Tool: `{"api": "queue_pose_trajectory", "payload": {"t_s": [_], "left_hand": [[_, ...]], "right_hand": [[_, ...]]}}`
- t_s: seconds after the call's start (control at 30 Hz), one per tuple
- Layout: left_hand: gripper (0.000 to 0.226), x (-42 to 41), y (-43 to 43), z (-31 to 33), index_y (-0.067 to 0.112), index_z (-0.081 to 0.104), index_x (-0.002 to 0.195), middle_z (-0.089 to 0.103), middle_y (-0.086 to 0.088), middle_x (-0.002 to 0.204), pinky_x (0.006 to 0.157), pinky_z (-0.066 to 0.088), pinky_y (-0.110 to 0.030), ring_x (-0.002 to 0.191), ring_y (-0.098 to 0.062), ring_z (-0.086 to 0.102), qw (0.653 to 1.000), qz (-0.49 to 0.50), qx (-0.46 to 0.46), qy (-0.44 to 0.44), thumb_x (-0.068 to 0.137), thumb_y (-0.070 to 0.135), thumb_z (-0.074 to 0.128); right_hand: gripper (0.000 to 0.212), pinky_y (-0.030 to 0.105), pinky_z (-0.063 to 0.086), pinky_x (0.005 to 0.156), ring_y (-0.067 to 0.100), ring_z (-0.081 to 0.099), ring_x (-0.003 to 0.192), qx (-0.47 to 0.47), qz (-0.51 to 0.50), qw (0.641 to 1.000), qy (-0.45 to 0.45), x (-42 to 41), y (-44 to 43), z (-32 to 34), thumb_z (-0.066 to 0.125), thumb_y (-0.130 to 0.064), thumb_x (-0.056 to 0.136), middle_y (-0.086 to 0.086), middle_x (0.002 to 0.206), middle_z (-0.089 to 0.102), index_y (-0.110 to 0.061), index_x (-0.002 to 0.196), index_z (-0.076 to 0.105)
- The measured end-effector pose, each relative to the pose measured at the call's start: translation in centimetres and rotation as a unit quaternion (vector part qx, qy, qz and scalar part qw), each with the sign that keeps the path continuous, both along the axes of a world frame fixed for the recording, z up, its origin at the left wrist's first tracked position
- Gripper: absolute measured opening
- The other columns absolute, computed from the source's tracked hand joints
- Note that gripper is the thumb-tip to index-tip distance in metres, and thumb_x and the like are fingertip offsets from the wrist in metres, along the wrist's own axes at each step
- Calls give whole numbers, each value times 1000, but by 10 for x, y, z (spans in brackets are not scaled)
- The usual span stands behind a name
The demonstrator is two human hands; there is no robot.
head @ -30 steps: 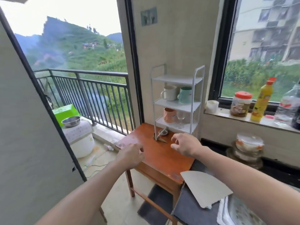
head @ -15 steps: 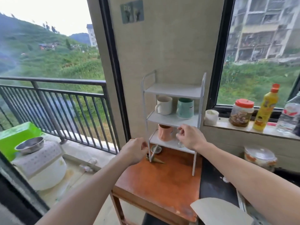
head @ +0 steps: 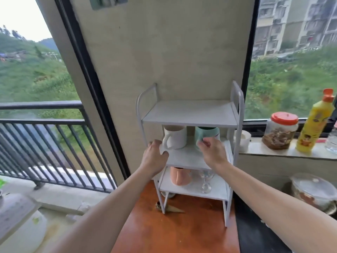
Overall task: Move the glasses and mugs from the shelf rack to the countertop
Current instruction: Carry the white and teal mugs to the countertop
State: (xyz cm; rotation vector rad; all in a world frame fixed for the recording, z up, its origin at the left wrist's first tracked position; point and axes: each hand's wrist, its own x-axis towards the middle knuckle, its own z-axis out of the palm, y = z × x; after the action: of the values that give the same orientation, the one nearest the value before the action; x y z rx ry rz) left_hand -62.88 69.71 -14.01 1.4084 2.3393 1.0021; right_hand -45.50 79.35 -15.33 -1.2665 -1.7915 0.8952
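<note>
Our right hand seemingly pinched the mint-green ceramic mug; our left hand hung loose, empty. We needed a firmer wrap before sliding it out.

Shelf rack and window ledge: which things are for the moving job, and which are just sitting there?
For the job: shelf rack, white mug, green mug, pink mug, glass, countertop, left hand, right hand.

Just sitting there: jar, yellow bottle, lidded bowl, wooden table.
</note>
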Motion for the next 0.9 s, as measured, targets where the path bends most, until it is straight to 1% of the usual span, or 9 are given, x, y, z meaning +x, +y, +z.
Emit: {"api": "queue_pose_trajectory", "payload": {"t_s": [0.07,0.13,0.23,0.33,0.47,0.6,0.7,0.8,0.9], "left_hand": [[50,-3,18,-3,9,43,136,51,-14,135,93,41,-36,122,-32,49,1000,9,9,-21,89,20,55],[46,-5,36,-4,10,45,134,56,-13,128,80,43,-33,109,-30,55,998,18,19,-62,90,22,53],[34,-4,52,-4,9,54,123,64,-9,101,62,41,-28,78,-20,57,979,43,46,-196,91,21,52],[16,-8,55,-6,7,63,99,63,-5,76,62,45,-29,72,-19,57,955,45,90,-280,92,17,53],[19,-12,43,-9,10,61,84,60,-5,69,65,46,-31,69,-19,55,946,3,87,-314,95,24,53],[25,-10,22,-13,8,59,81,51,-5,61,62,43,-32,59,-19,48,933,-25,95,-346,98,25,49],[31,-12,1,-13,9,57,79,46,-2,57,61,43,-35,54,-18,44,930,-27,103,-352,100,27,45],[33,-13,-22,-15,10,54,70,42,-2,55,57,40,-34,52,-18,41,930,-35,115,-346,99,24,44],[30,-7,-43,-19,12,46,64,40,-1,53,53,35,-31,53,-19,39,930,-27,123,-345,93,21,46]], "right_hand": [[40,32,27,51,17,44,56,-30,-6,999,18,-3,6,-1,59,-29,89,-5,52,46,-20,53,46],[40,31,26,52,16,39,53,-71,-12,997,39,-6,13,-1,61,-28,86,-10,45,42,-20,49,49],[47,32,27,54,15,35,51,-122,-10,990,73,-10,18,-1,62,-29,85,-15,35,36,-28,39,51],[35,35,32,58,16,40,55,-153,-20,982,113,-11,19,3,63,-31,87,-8,51,45,-24,53,60],[30,31,31,58,15,37,54,-175,-29,974,138,-3,13,5,62,-34,90,-9,46,41,-13,69,59],[32,29,36,60,17,48,65,-202,-8,968,146,7,-11,3,55,-38,97,4,71,57,-12,78,58],[30,31,46,63,19,59,72,-214,5,966,141,16,-35,5,51,-40,99,4,79,66,-16,83,59],[36,33,51,64,20,57,67,-198,-2,967,159,26,-63,0,50,-39,100,6,71,59,-13,76,57],[35,29,49,56,15,50,57,-174,-31,963,203,42,-93,-10,51,-34,101,2,63,52,-13,73,55]]}}
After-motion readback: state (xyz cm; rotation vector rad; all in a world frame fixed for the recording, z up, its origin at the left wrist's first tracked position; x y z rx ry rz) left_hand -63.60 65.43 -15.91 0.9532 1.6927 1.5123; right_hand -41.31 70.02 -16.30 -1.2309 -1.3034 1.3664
